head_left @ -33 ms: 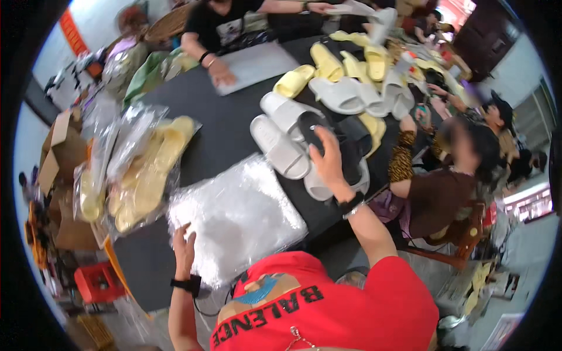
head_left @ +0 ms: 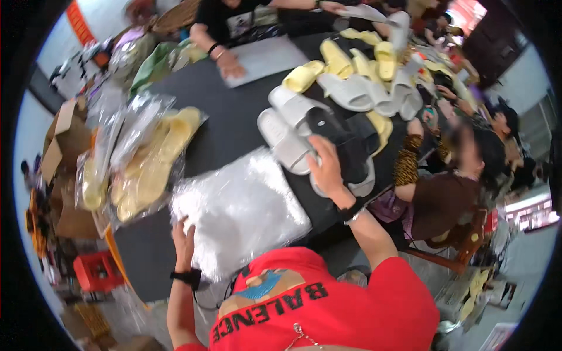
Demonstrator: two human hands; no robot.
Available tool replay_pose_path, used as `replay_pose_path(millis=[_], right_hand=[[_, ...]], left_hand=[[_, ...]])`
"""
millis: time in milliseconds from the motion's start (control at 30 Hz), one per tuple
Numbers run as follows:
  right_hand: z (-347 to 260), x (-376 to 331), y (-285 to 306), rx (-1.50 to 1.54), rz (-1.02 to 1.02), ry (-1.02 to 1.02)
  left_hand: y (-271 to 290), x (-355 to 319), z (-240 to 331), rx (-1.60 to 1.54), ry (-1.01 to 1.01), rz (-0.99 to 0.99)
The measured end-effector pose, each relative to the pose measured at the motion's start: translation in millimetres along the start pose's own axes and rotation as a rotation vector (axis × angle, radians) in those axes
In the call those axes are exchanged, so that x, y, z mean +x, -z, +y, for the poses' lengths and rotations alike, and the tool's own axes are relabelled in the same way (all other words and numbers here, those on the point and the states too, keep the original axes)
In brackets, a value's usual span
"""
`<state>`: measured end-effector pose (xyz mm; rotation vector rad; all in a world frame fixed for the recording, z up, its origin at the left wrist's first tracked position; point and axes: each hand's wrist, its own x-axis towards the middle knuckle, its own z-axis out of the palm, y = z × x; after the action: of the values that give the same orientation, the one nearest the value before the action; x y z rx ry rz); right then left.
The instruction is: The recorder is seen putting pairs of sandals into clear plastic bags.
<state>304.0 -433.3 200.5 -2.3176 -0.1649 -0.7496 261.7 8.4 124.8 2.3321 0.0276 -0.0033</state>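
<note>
My left hand (head_left: pixel 184 244) is at the left edge of a stack of clear plastic bags (head_left: pixel 240 205), thumb and fingers apart. Over the near side of a pile of slippers hovers my right hand (head_left: pixel 328 171), fingers spread, with nothing visibly gripped; I cannot tell whether it touches one. Just left of it is a light grey slipper (head_left: pixel 283 141). Black slippers (head_left: pixel 354 152) lie beyond and right of it, one with its strap showing. Another grey slipper (head_left: pixel 293 105) sits farther back. The right hand partly covers a grey slipper beneath it.
Bagged yellow slippers (head_left: pixel 155 167) lie at the left of the black table (head_left: pixel 216 123). More yellow slippers (head_left: pixel 336 58) and grey slippers (head_left: pixel 348 93) are at the far right. A co-worker's hand (head_left: pixel 231 65) rests on a pale sheet (head_left: pixel 266 58); another person (head_left: pixel 448 199) sits at right.
My right hand has drawn back slightly toward me from the black slipper. My left hand stays by the bags. The whole view has shifted a little.
</note>
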Motion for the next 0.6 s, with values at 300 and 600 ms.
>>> replay_pose_path(millis=[300,600], right_hand=[[32,-134,-84,-0.039,-0.462,-0.456],[6,-136,-98,-0.210,-0.693,-0.761]], left_hand=[[-4,-29,-49,-0.154,0.400,0.170],[-25,-37,-37,0.078,0.428,0.002]])
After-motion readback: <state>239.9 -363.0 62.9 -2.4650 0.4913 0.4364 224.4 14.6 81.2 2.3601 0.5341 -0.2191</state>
